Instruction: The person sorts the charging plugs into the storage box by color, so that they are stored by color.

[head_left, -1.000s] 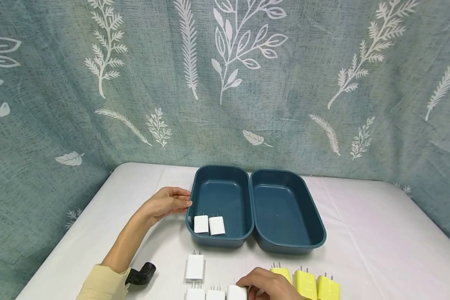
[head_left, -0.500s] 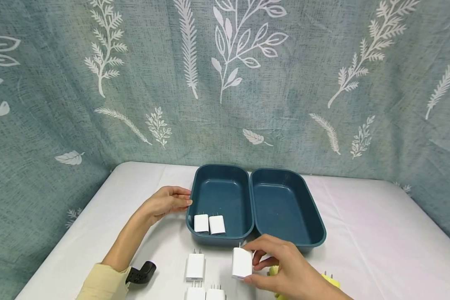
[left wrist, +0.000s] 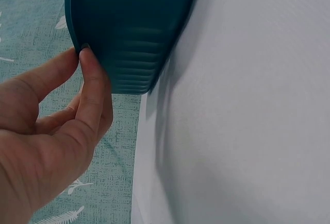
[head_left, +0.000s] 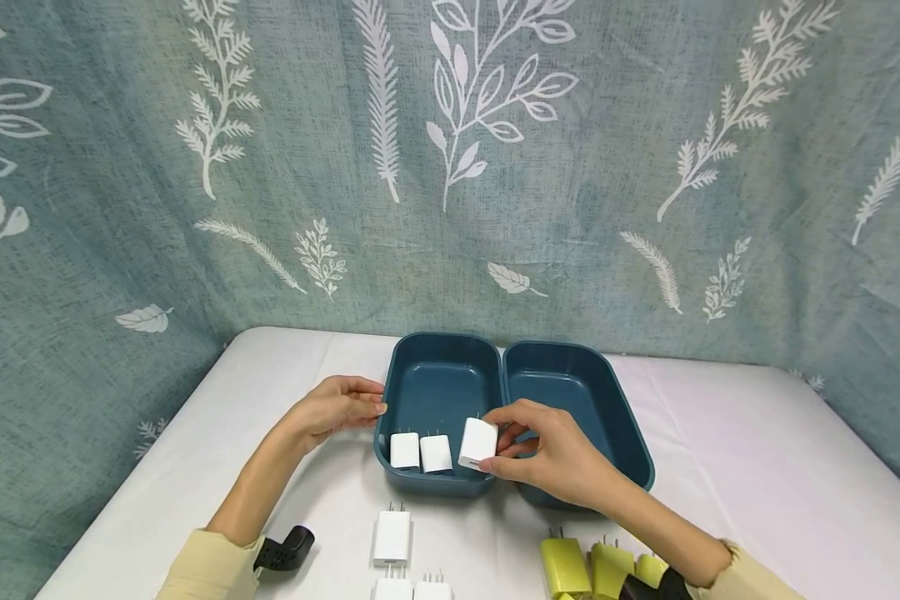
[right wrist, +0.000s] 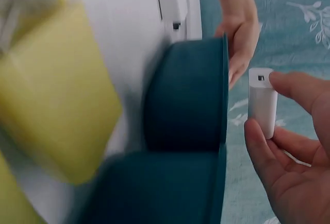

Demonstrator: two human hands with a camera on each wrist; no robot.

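Note:
My right hand (head_left: 551,450) pinches a white USB wall charger (head_left: 478,442) between thumb and fingers, over the front right corner of the left blue bin (head_left: 442,483). The charger's port shows at one end in the right wrist view, with the thumb beside it. Two white chargers lie side by side in that bin at its front left, the outer one (head_left: 404,451) against the wall. My left hand (head_left: 330,408) grips the bin's left rim, thumb and finger on either side of the wall (left wrist: 129,44) in the left wrist view.
A second blue bin (head_left: 570,400) stands directly right of the first, partly behind my right hand. In front lie several white chargers (head_left: 392,538). Several yellow chargers (head_left: 565,567) sit at the front right, under my right forearm. A patterned curtain (head_left: 450,167) hangs behind the table.
My right hand has lifted a white charger from the front row and carried it forward to above the left bin. The left hand has stayed on the rim.

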